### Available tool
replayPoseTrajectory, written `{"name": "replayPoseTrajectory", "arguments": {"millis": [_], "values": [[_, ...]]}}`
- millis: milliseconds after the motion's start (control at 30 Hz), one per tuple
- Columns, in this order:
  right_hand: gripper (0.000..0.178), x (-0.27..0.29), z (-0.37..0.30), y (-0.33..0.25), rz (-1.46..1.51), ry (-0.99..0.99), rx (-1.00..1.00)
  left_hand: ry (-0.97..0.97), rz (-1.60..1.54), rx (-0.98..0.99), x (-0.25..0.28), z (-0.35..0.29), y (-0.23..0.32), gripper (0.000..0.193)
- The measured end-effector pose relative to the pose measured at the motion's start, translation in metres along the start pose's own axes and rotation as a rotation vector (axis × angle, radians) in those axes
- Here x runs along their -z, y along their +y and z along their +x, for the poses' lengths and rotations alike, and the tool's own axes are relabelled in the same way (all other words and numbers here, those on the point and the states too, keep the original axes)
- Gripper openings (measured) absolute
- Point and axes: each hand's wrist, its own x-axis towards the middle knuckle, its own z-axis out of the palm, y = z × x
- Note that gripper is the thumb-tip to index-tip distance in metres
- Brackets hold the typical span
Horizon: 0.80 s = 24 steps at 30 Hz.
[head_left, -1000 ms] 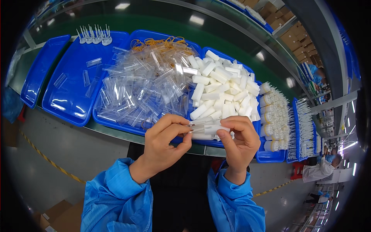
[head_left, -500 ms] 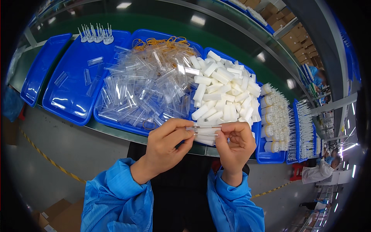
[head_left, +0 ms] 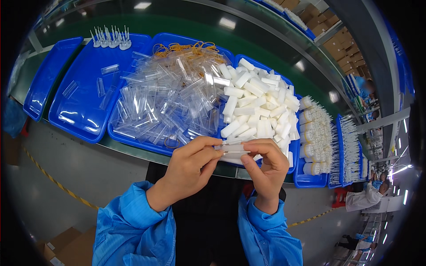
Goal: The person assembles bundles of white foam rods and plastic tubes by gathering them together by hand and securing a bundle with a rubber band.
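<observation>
My left hand point(head_left: 191, 166) is closed, its thumb and forefinger pinching the left ends of thin whitish rod-like pieces point(head_left: 235, 152). My right hand point(head_left: 267, 170) is closed at their right ends, with the thumb below and the forefinger above. The pieces lie level between the fingertips, over the near edge of the foam pile; their exact kind is too small to make out. Just beyond my hands, white foam blocks point(head_left: 255, 99) are heaped in a blue tray. To the left, another tray holds clear plastic sleeves point(head_left: 164, 104).
Yellow rubber bands point(head_left: 188, 46) lie behind the sleeves. Farther left, a blue tray point(head_left: 75, 104) carries a few sleeves and upright white spiky parts point(head_left: 111, 39). At right stand trays with white cylindrical bundles point(head_left: 313, 137) and thin white pieces point(head_left: 350, 148). Other people are at the far right.
My right hand has shifted slightly left, its fingertips nearer my left hand, and its forefinger now reaches over the pieces. My left hand is nearly still.
</observation>
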Motion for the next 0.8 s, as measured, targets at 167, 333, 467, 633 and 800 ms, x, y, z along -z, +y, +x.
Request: {"name": "replayPoseTrajectory", "arguments": {"millis": [167,333,467,633,800], "values": [[0.022,-0.001,-0.009,0.009,0.297,0.131,-0.164,-0.030,-0.068,0.017,0.000,0.000,0.003,0.010],[0.023,0.002,-0.010,0.006,0.281,0.103,-0.151,-0.024,-0.146,0.139,0.001,0.000,0.008,0.016],[0.024,0.006,-0.007,0.009,0.213,0.008,-0.139,-0.061,-0.331,0.305,0.002,0.001,0.009,0.024],[0.024,0.016,0.005,0.006,0.178,-0.133,-0.005,-0.164,-0.446,0.260,0.008,0.010,0.007,0.027],[0.014,0.034,0.036,0.003,0.063,-0.210,0.089,-0.147,-0.563,0.317,0.006,0.005,-0.003,0.023]]}}
